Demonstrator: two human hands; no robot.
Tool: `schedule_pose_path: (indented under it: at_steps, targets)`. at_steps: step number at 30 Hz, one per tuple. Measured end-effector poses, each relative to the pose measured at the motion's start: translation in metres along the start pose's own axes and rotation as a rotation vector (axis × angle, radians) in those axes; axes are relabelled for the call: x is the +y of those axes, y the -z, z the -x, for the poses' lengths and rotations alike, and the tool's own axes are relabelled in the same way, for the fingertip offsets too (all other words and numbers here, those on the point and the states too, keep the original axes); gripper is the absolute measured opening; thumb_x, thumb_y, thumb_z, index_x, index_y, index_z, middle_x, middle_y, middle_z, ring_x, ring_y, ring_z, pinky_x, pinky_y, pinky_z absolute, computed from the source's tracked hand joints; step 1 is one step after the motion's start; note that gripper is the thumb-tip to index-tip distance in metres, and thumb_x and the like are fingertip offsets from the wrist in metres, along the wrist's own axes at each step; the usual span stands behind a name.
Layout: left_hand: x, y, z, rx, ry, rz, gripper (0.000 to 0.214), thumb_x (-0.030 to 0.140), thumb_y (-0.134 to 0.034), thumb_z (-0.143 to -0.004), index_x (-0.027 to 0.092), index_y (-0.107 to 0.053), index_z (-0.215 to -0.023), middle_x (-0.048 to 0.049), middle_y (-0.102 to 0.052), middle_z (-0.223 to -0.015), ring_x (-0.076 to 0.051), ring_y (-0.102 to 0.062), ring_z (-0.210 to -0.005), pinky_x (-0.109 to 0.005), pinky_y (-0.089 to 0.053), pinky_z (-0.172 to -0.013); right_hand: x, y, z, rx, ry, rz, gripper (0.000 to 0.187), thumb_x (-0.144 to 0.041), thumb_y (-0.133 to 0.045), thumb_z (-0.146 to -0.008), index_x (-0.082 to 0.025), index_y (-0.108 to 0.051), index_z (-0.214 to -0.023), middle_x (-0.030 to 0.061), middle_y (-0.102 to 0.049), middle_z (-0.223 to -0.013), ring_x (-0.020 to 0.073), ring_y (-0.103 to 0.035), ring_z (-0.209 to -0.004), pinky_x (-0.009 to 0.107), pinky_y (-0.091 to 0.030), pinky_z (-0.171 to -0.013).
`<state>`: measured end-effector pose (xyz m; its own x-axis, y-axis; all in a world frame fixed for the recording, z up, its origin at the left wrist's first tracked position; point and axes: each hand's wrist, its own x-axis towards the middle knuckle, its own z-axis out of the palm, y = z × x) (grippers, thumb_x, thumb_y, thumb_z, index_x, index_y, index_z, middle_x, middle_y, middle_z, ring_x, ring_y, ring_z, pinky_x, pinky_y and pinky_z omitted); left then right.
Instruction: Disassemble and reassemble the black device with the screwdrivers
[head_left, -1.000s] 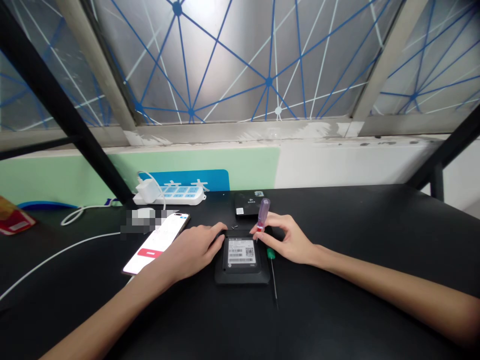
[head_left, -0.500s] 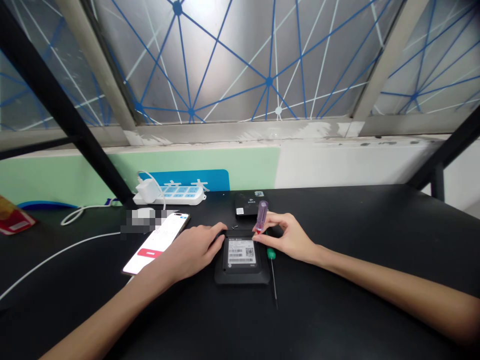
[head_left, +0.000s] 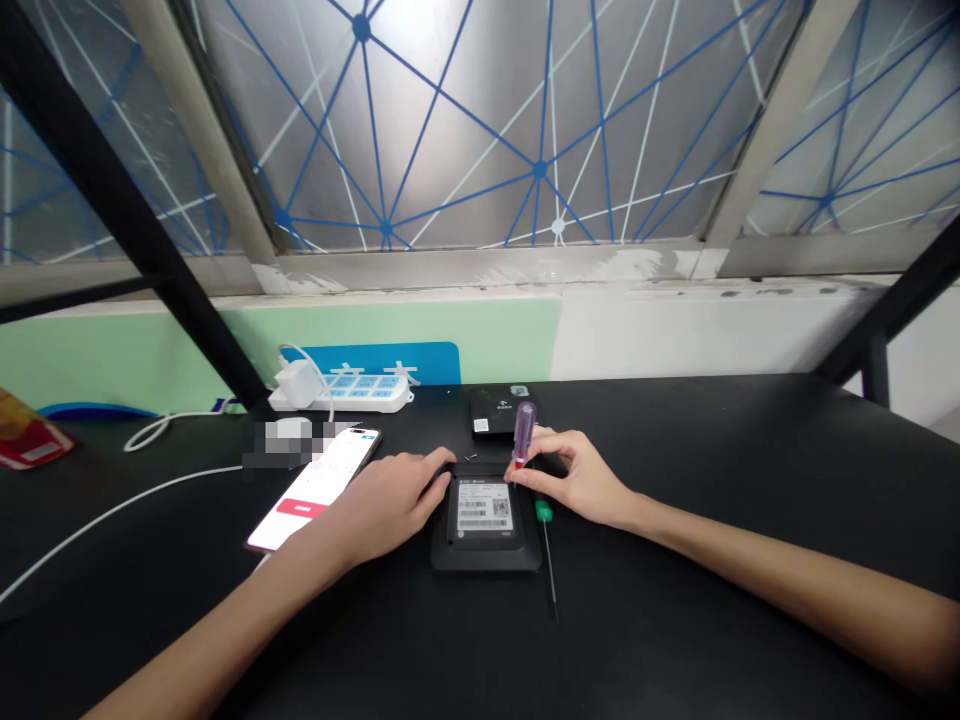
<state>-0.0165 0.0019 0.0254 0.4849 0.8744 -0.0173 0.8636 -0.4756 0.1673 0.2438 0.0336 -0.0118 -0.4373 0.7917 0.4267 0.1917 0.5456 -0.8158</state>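
A small black box [head_left: 486, 545] with a white barcode label lies face down on the black table [head_left: 675, 620]. My left hand [head_left: 390, 505] rests flat on its left edge, fingers stretched out, steadying it. My right hand [head_left: 577, 478] pinches a purple-handled screwdriver [head_left: 523, 432], held upright with its tip on the box's far right corner. A green-handled screwdriver [head_left: 547, 550] lies on the table just right of the box. Tiny screws [head_left: 470, 457] lie behind the box.
A phone [head_left: 315, 487] with a lit screen lies left of my left hand. Behind are a second black box [head_left: 491, 415], a white power strip [head_left: 341, 392] with a charger, and a white cable [head_left: 112, 510] running left. A red packet [head_left: 26, 440] sits at far left.
The purple screwdriver has tilted from leaning right to nearly upright and shifted slightly left on the box's corner. My left hand has stayed put.
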Motion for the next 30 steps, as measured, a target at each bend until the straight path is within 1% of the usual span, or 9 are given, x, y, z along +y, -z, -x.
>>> schedule_pose_path:
  at_steps: [4, 7, 10, 14, 17, 21, 25, 30]
  targets:
    - [-0.0010, -0.0010, -0.0004, 0.018, -0.012, -0.006, 0.040, 0.041, -0.025, -0.102, 0.022, -0.053, -0.124, -0.0064, -0.067, -0.086, -0.024, -0.065, -0.078, -0.036, -0.046, -0.071, -0.0031, 0.0012, -0.0003, -0.035, 0.026, 0.018, 0.023, -0.041, -0.069, -0.085, -0.020, -0.077, -0.082, 0.0075, -0.071, -0.084, 0.0230, -0.065, -0.085, 0.044, -0.051, -0.084]
    - [-0.0023, -0.0024, -0.0004, 0.039, -0.030, -0.008, 0.040, 0.041, -0.025, -0.102, 0.022, -0.053, -0.124, -0.0058, -0.067, -0.084, -0.023, -0.065, -0.076, -0.034, -0.046, -0.070, -0.0028, 0.0019, 0.0004, -0.071, 0.052, 0.034, 0.022, -0.039, -0.065, -0.089, -0.020, -0.077, -0.087, 0.0070, -0.072, -0.085, 0.0229, -0.064, -0.088, 0.043, -0.050, -0.086]
    - [-0.0026, -0.0027, -0.0001, 0.037, -0.034, -0.010, 0.040, 0.041, -0.025, -0.102, 0.022, -0.054, -0.122, -0.0053, -0.067, -0.083, -0.022, -0.065, -0.075, -0.034, -0.046, -0.069, -0.0020, 0.0014, 0.0011, -0.065, 0.070, 0.072, 0.020, -0.036, -0.064, -0.090, -0.020, -0.076, -0.092, 0.0063, -0.072, -0.088, 0.0223, -0.063, -0.090, 0.041, -0.049, -0.087]
    - [-0.0016, -0.0015, -0.0001, 0.022, -0.018, -0.006, 0.039, 0.041, -0.025, -0.102, 0.023, -0.054, -0.122, -0.0055, -0.067, -0.084, -0.023, -0.065, -0.077, -0.034, -0.046, -0.068, -0.0012, -0.0003, 0.0001, -0.025, 0.032, 0.064, 0.017, -0.036, -0.071, -0.084, -0.019, -0.074, -0.086, 0.0055, -0.070, -0.085, 0.0209, -0.063, -0.083, 0.039, -0.049, -0.083]
    - [-0.0006, -0.0003, -0.0001, 0.017, -0.009, -0.004, 0.039, 0.041, -0.025, -0.102, 0.023, -0.054, -0.123, -0.0059, -0.067, -0.085, -0.024, -0.065, -0.077, -0.035, -0.045, -0.068, 0.0012, -0.0010, -0.0009, 0.004, -0.016, 0.017, 0.020, -0.038, -0.076, -0.079, -0.018, -0.072, -0.080, 0.0048, -0.069, -0.081, 0.0197, -0.063, -0.078, 0.038, -0.050, -0.079]
    - [0.0001, 0.0006, 0.0004, 0.024, -0.012, -0.002, 0.041, 0.043, -0.025, -0.102, 0.022, -0.054, -0.122, -0.0060, -0.067, -0.083, -0.024, -0.065, -0.076, -0.034, -0.045, -0.068, 0.0042, -0.0009, -0.0010, 0.025, -0.053, -0.027, 0.026, -0.042, -0.078, -0.075, -0.018, -0.070, -0.077, 0.0049, -0.069, -0.080, 0.0197, -0.063, -0.077, 0.038, -0.052, -0.079]
    - [-0.0002, -0.0002, 0.0004, 0.028, -0.019, -0.009, 0.041, 0.043, -0.024, -0.102, 0.022, -0.054, -0.122, -0.0060, -0.067, -0.084, -0.024, -0.065, -0.076, -0.033, -0.045, -0.066, 0.0035, -0.0009, -0.0009, 0.016, -0.055, -0.047, 0.027, -0.044, -0.078, -0.075, -0.018, -0.072, -0.075, 0.0059, -0.069, -0.081, 0.0207, -0.065, -0.078, 0.039, -0.053, -0.080]
    - [-0.0011, -0.0013, -0.0006, 0.018, -0.008, 0.007, 0.041, 0.042, -0.025, -0.102, 0.023, -0.054, -0.123, -0.0064, -0.067, -0.085, -0.025, -0.065, -0.078, -0.035, -0.046, -0.069, 0.0014, -0.0006, -0.0009, 0.001, -0.037, -0.030, 0.020, -0.039, -0.076, -0.079, -0.019, -0.076, -0.077, 0.0063, -0.070, -0.082, 0.0215, -0.066, -0.079, 0.040, -0.053, -0.081]
